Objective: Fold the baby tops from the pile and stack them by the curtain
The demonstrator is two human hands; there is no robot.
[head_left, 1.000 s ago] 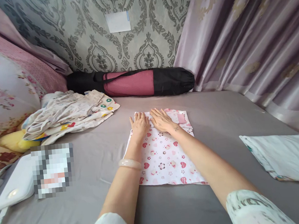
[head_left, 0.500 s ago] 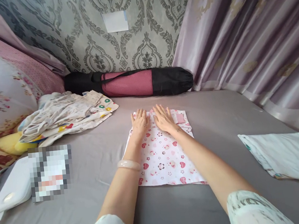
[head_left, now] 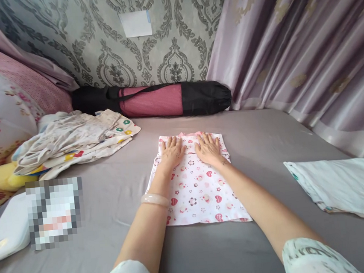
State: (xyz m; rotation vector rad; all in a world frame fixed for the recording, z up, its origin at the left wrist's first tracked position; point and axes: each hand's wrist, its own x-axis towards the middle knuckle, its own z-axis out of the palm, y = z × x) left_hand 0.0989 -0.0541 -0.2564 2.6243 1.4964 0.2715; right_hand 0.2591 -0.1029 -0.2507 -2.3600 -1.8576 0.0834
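Right grip point(head_left: 208, 150) has slid rightward; white cloth point(head_left: 195, 191) lies flat, heart-and-flower-printed.

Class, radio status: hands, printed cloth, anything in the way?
Left hand, right hand: palms down on printed cloth. Cloth laid out on gray sheet. Nothing else seen atop; crumpled fabric pile lies apart.

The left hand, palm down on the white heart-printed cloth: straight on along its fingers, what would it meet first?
Past the grey fabric sheet, the left hand would probably meet the long, tubular black-and-pink mesh bag; depth is unclear.
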